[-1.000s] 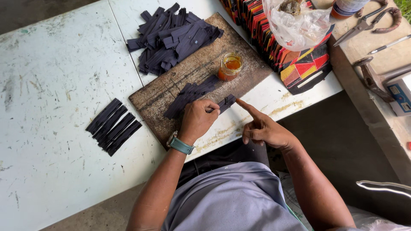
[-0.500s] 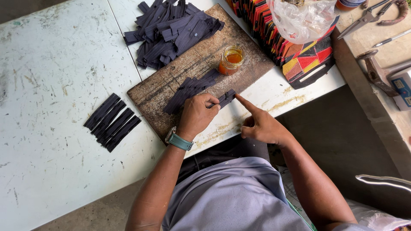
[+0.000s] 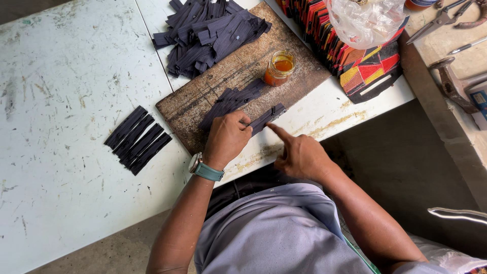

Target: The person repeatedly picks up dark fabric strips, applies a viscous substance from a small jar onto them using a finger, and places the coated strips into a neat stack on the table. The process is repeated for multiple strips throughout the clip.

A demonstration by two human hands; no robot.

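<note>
My left hand (image 3: 229, 137), with a teal-strapped watch on its wrist, rests on the worn wooden board (image 3: 203, 96) and pinches one end of a dark zipper strip (image 3: 269, 115). My right hand (image 3: 299, 155) is beside it at the board's near edge, index finger stretched out with its tip on the same strip. A few more dark strips (image 3: 231, 101) lie fanned on the board just beyond my left hand. A small glass jar of orange glue (image 3: 279, 68) stands upright on the board behind them.
A heap of dark zipper pieces (image 3: 208, 33) lies at the board's far end. Several strips (image 3: 138, 139) lie side by side on the white table to the left. Colourful patterned pouches (image 3: 362, 66) and a plastic bag (image 3: 365, 20) sit at right; pliers (image 3: 441, 19) rest on the wooden bench.
The view has shifted slightly. My right index finger has moved in closer along the strip toward my left hand, which stays on the board.
</note>
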